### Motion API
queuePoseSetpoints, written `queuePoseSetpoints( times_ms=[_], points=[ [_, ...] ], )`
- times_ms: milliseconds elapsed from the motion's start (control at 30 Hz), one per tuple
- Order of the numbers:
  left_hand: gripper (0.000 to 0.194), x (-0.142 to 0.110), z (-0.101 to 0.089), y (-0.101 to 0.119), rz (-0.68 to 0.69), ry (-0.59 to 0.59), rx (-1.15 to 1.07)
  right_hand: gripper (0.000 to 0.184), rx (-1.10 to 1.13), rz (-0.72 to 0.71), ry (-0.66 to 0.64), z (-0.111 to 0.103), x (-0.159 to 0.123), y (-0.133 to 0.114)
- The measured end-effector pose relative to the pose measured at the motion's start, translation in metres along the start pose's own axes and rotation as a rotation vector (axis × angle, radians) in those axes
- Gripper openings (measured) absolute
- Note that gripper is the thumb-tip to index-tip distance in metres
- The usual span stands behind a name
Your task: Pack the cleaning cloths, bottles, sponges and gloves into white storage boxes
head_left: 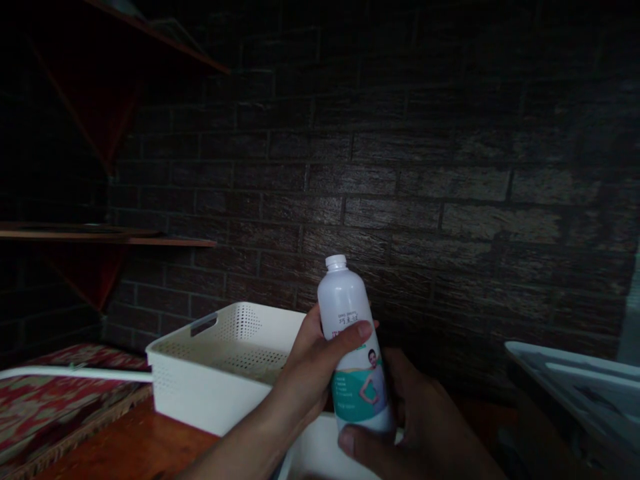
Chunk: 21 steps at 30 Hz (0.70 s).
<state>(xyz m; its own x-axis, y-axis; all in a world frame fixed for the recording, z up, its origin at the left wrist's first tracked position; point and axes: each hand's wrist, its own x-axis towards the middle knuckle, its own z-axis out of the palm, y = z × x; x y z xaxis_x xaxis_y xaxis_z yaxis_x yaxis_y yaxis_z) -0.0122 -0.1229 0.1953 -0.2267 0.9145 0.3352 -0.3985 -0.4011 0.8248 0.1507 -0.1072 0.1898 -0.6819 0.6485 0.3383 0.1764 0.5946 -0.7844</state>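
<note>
A white plastic bottle (pixel 347 297) with a teal label stands slightly tilted in front of me, its narrow white neck at the top. My left hand (pixel 320 360) is wrapped round its upper half, thumb across the label. Lower down, my right hand (pixel 415 420) grips the bottle near its base, with the thumb on the front; its other fingers are partly hidden behind. Under the hands, part of a white container (pixel 320 447) shows, mostly covered by my arms and the bottle.
Left of the hands, a white perforated basket (pixel 200 393) rests on a reddish-brown wooden surface (pixel 170 447). A red patterned cloth (pixel 55 400) and a white tube (pixel 100 375) lie farther left. Shelves (pixel 175 241) jut from the dark brick wall (pixel 375 167). A pale-edged panel (pixel 575 373) stands right.
</note>
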Motion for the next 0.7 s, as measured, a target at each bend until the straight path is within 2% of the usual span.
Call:
queuePoseSetpoints(
  times_ms=[100,200,300,367,433,600,700],
  points=[
    [0.060,0.000,-0.002,0.001,-0.023,-0.038,-0.064,0.058,0.109,-0.061,-0.061,-0.001,0.000,-0.004],
    [0.054,-0.002,-0.003,0.003,-0.003,-0.086,-0.110,0.052,0.284,-0.116,-0.190,-0.003,-0.001,-0.010],
    [0.045,-0.002,-0.003,0.004,0.012,-0.152,-0.150,0.054,0.412,-0.114,-0.277,-0.003,-0.003,-0.014],
    [0.042,-0.003,-0.003,0.004,0.025,-0.182,-0.167,0.059,0.443,-0.092,-0.261,-0.002,-0.003,-0.014],
    [0.043,-0.003,-0.002,0.004,0.029,-0.165,-0.151,0.062,0.401,-0.089,-0.224,-0.002,-0.003,-0.013],
    [0.053,-0.002,0.003,0.005,0.029,-0.017,-0.101,0.065,0.045,-0.025,-0.059,-0.006,-0.004,-0.010],
    [0.051,-0.001,0.004,0.005,0.006,-0.016,-0.111,0.060,0.003,0.022,-0.036,-0.004,-0.004,-0.011]
  ],
)
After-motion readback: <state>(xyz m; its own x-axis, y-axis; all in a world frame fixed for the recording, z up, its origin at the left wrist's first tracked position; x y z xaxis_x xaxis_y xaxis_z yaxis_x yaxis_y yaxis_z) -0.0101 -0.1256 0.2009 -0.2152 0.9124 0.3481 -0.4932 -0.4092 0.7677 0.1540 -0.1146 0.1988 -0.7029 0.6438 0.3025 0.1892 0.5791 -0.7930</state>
